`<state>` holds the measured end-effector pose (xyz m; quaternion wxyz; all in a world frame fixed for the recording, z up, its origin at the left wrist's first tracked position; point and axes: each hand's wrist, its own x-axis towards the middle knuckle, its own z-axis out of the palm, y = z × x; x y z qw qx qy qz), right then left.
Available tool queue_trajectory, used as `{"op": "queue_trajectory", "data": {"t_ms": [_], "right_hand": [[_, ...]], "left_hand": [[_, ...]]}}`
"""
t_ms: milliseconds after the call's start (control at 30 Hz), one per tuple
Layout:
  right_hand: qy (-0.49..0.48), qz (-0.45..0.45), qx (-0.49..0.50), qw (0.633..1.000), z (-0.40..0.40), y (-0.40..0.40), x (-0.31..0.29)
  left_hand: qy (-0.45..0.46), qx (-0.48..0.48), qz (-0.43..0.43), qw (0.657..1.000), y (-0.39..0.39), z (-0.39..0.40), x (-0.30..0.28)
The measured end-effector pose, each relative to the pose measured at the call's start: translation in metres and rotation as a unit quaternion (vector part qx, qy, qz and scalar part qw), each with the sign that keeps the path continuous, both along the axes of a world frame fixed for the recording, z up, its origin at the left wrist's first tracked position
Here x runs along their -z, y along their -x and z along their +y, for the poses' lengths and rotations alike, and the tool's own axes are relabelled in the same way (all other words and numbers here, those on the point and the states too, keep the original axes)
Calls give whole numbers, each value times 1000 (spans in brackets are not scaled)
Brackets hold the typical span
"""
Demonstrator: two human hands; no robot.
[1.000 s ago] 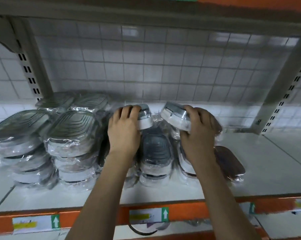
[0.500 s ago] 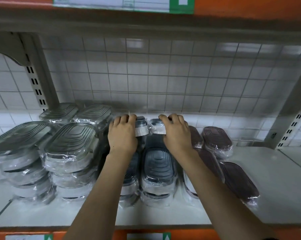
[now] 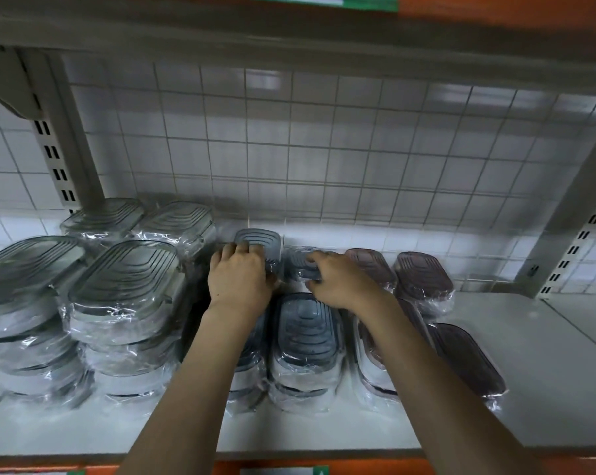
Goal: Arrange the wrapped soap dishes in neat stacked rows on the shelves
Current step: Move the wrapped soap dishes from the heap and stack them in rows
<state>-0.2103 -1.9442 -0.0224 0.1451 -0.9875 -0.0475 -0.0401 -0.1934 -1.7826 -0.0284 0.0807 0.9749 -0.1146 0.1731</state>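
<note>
At the back of the shelf (image 3: 495, 389), your left hand (image 3: 240, 281) grips one grey soap dish (image 3: 260, 240) and your right hand (image 3: 341, 282) grips another (image 3: 298, 264), fingers curled round each. They look light, and the wrap looks slippery, so hold the hard edges.

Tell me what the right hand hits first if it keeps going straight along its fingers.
Likely the tiled back wall: the right hand already holds a blue-grey wrapped soap dish just before it; depth is unclear.

two bare forearms, left grip (image 3: 239, 279) and right grip (image 3: 337, 282) (no sleeves or jewellery).
</note>
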Motion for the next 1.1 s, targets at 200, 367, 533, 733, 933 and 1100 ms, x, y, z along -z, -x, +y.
{"op": "queue_trajectory", "data": {"t_ms": [200,367,533,733,933,1100], "right_hand": [[19,11,14,1000,1,-2,7],[16,30,11,999,3,0,7],[-10,-13,20,1000,11,18,-4],[-102,-166,24,981,52,68,-15],[-147,-246,-7,958,134,98,-15],[-184,-346,-21,920,244,110,-26]], "left_hand": [[-38,-7,-9,999,-2,-6,2],[-31,6,-3,1000,-2,-3,4],[-4,25,-36,999,20,3,-14],[64,52,-179,980,77,43,-39],[113,-15,-242,963,122,145,-42],[119,-93,-230,962,144,271,-30]]}}
